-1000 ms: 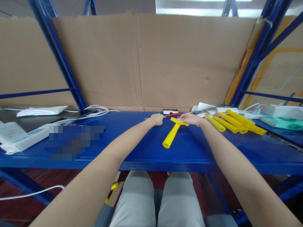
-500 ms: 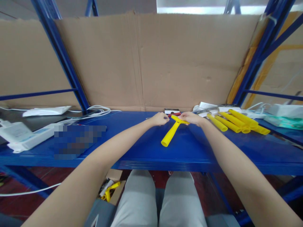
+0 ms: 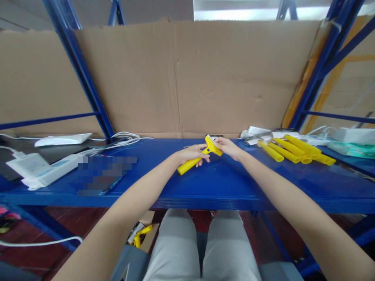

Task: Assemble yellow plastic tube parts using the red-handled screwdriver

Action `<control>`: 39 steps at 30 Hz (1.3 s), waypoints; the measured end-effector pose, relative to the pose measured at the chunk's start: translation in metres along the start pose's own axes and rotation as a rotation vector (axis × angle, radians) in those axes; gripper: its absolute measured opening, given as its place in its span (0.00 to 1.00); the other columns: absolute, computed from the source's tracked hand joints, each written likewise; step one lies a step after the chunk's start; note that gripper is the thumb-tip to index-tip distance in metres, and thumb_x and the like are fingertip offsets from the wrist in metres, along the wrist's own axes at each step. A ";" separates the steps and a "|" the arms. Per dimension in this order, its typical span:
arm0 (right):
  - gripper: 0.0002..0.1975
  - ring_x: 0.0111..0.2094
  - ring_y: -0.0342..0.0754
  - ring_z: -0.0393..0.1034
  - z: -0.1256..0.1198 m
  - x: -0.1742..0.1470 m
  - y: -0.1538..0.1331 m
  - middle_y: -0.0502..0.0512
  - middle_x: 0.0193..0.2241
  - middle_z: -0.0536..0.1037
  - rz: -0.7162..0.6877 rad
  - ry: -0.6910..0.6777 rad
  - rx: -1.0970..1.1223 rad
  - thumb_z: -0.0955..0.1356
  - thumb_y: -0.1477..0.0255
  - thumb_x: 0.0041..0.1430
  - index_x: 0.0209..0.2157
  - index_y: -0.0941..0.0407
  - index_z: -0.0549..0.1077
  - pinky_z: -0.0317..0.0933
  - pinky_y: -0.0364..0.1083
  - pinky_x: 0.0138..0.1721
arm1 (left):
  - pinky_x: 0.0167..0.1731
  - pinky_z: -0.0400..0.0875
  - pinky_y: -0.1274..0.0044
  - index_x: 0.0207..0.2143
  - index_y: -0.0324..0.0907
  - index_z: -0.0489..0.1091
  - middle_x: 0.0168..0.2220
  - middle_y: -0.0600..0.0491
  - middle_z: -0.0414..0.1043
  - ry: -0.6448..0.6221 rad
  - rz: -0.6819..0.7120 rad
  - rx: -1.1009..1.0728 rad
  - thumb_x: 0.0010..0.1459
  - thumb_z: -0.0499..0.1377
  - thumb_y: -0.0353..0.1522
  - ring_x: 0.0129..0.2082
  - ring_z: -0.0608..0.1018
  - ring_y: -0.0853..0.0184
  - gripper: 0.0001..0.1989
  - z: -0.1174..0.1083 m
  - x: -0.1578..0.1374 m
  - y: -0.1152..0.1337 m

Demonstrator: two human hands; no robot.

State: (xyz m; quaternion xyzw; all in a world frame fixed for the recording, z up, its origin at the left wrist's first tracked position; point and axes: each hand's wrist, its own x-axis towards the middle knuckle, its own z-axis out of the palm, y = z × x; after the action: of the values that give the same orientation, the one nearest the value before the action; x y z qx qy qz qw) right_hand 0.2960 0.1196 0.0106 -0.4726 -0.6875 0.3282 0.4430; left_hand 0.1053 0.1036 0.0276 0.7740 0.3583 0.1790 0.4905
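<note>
A yellow T-shaped plastic handle [image 3: 187, 167] is held just over the blue shelf, its round tube pointing down and to the left. My left hand [image 3: 193, 153] is wrapped round the tube close to the crosspiece, fingers closed. At the far right part of the crosspiece, the fingertips of my right hand [image 3: 229, 147] pinch the head of the same handle. Behind my hands lies a small dark and white item, mostly hidden by the handle and fingers.
Several yellow tubes [image 3: 295, 149] lie piled on the blue shelf [image 3: 234, 183] at right. A white power strip [image 3: 49, 173] with a plugged-in adapter and a blurred flat item [image 3: 102, 175] sit at left. Below stands a cardboard box [image 3: 150, 238] holding yellow pieces. Cardboard backs the shelf.
My left hand, earlier apart from the yellow handle, has taken hold of its tube. The handle has turned, its crosspiece lifted, and the tube end has swung left.
</note>
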 end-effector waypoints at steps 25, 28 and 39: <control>0.09 0.32 0.44 0.71 -0.009 0.003 0.015 0.53 0.29 0.79 -0.034 -0.147 -0.245 0.69 0.80 0.45 0.30 0.58 0.77 0.66 0.42 0.35 | 0.43 0.66 0.75 0.53 0.45 0.69 0.41 0.49 0.74 0.241 0.176 1.126 0.57 0.54 0.29 0.42 0.74 0.62 0.20 0.000 0.003 -0.011; 0.10 0.29 0.43 0.70 -0.009 0.002 0.011 0.51 0.27 0.78 -0.018 -0.142 -0.311 0.66 0.80 0.48 0.31 0.58 0.78 0.64 0.41 0.33 | 0.43 0.66 0.74 0.52 0.45 0.69 0.43 0.49 0.74 0.267 0.199 1.089 0.55 0.55 0.29 0.42 0.74 0.62 0.21 0.000 0.004 -0.012; 0.12 0.25 0.44 0.67 -0.006 -0.006 -0.004 0.55 0.25 0.78 -0.123 -0.218 -0.515 0.67 0.65 0.53 0.30 0.60 0.77 0.58 0.41 0.27 | 0.44 0.67 0.73 0.46 0.43 0.74 0.42 0.47 0.75 0.303 0.182 1.134 0.55 0.57 0.28 0.43 0.75 0.60 0.16 0.006 0.000 -0.006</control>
State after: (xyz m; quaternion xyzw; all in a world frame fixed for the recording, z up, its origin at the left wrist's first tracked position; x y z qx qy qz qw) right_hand 0.3008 0.1124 0.0148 -0.4890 -0.8192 0.1642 0.2506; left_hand 0.1068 0.1018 0.0198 0.9086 0.3962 0.1096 -0.0738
